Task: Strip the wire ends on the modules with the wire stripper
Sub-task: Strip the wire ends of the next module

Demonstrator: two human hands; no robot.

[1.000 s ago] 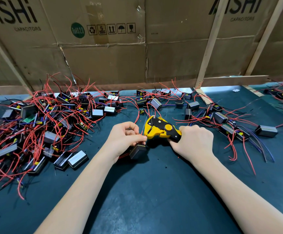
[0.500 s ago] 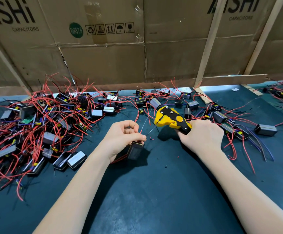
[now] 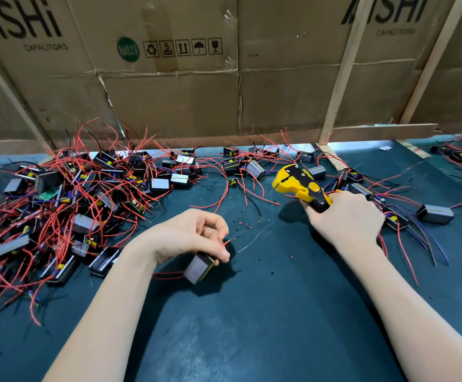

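Note:
My left hand holds a small grey and black module just above the dark mat, fingers curled over its top, red wires trailing out to the left and a short red end by the fingertips. My right hand grips the handles of the yellow and black wire stripper, whose jaws point up and left, well apart from the module. Tiny red and black insulation bits lie on the mat between the hands.
A big tangled pile of modules with red wires fills the left side. More modules lie at the right and along the back. Cardboard sheets and wooden slats wall off the far edge. The dark mat spreads in front.
The stripper has come off the wire and moved right and away with my right hand. My left hand has drawn the module back toward me and lowered it.

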